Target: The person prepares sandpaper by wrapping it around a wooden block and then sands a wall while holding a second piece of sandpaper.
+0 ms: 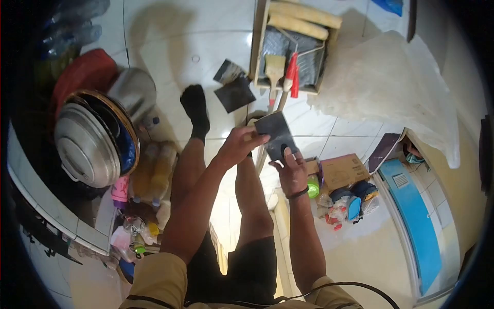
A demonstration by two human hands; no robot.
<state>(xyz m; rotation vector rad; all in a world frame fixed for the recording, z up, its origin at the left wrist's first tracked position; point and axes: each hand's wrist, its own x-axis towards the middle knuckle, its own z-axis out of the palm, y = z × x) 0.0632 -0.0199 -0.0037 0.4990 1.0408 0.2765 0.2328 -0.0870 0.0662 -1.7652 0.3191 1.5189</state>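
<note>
Both my hands hold a dark, rectangular sheet (275, 133) out in front of me, above the tiled floor. The fingers of my left hand (239, 147) pinch its left edge. My right hand (292, 172) grips its lower right end, with the thumb on the dark face. Two more dark pieces lie on the floor ahead, a square sheet (234, 95) and a smaller piece (229, 71) touching or overlapping it. Just beyond the held sheet is a brush (275, 69) with a pale head, resting at a tray.
A paint tray (257, 46) holds rollers (303, 18) and red handles (292, 74). Plastic sheeting (391, 77) spreads to the right, above a cardboard box (343, 171). Metal pots (87, 145) and bottles (162, 170) stand left. My legs are below my hands.
</note>
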